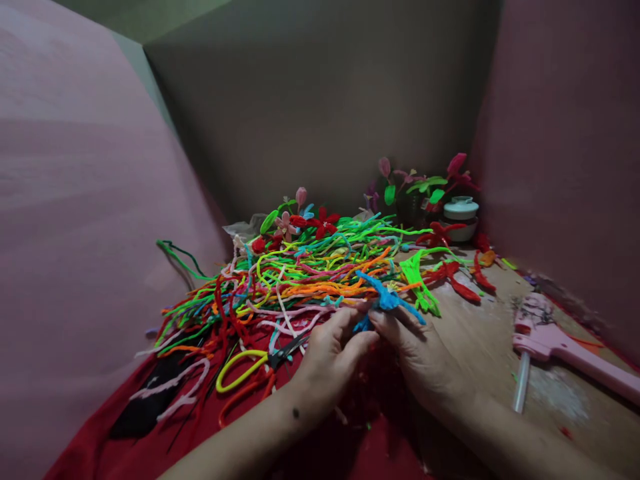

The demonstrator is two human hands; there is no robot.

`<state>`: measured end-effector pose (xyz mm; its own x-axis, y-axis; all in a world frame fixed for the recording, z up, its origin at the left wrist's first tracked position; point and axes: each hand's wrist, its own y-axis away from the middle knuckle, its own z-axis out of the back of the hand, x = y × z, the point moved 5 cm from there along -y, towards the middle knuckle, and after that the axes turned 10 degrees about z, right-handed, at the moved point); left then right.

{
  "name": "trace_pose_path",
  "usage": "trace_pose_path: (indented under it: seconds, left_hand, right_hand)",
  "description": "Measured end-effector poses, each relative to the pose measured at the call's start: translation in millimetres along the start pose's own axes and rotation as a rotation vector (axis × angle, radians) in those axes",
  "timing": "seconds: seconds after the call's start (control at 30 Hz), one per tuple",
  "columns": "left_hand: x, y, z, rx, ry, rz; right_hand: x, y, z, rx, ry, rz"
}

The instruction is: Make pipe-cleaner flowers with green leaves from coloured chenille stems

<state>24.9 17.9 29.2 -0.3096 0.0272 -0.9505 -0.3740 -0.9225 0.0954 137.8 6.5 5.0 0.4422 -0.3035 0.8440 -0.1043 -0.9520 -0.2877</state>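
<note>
Pink walls [75,200] flanked a bench [470,333] heaped with coloured pipe cleaners [320,270]. The left hand [333,353] and right hand [425,363], fingers closed in a pinch, held a blue flower [388,300] between them, before the heap. Scissors [286,353] lay at left, a pink glue gun [560,347] at right.

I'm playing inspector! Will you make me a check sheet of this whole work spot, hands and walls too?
Surface: brown board on the right, red cloth on the left.
Job's things: blue fuzzy piece, between the hands.
Clutter: heap of colorful fuzzy stems; yellow-handled scissors; pink glue gun on the board.
Grippers: left hand and right hand, both holding the blue piece.
Cables: nothing seen.
Surroundings: pink walls at both sides, grey wall behind.
</note>
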Motion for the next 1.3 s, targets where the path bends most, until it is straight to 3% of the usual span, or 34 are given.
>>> trace_pose_path:
  seconds: [0.1,0.23,0.4,0.5,0.67,0.9,1.1,1.3]
  left_hand:
    - [-2.6,3.5,2.9,-0.141,-0.285,-0.23]
    - [-3.1,2.9,3.2,-0.137,-0.303,-0.233]
    - [-2.4,-0.5,-2.4,0.073,0.171,0.108]
    - [2.0,-0.3,-7.9,0.207,0.432,0.259]
    - [12.5,-3.6,-11.7,0.332,0.634,0.306]
    - [19.7,-7.8,-16.6,0.582,0.787,0.255]
    - [19.6,-9.3,-12.7,0.567,0.707,0.201]
    - [11.7,-10.2,-9.5,0.417,0.467,0.112]
  right_hand:
    - [1.7,1.2,-1.4,0.002,0.019,0.025]
    - [6.5,0.2,-6.9,0.054,0.073,0.065]
    - [-3.6,-2.3,-9.1,0.082,-0.091,-0.049]
    - [-4.8,-3.2,-6.4,0.06,-0.08,-0.024]
    - [3.2,-2.9,-6.6,0.074,0.055,0.027]
    - [11.3,-0.5,-5.7,0.117,0.231,0.08]
    - [20.2,1.1,-8.4,0.124,0.272,0.105]
    - [28.3,1.3,-13.1,0.048,0.229,0.126]
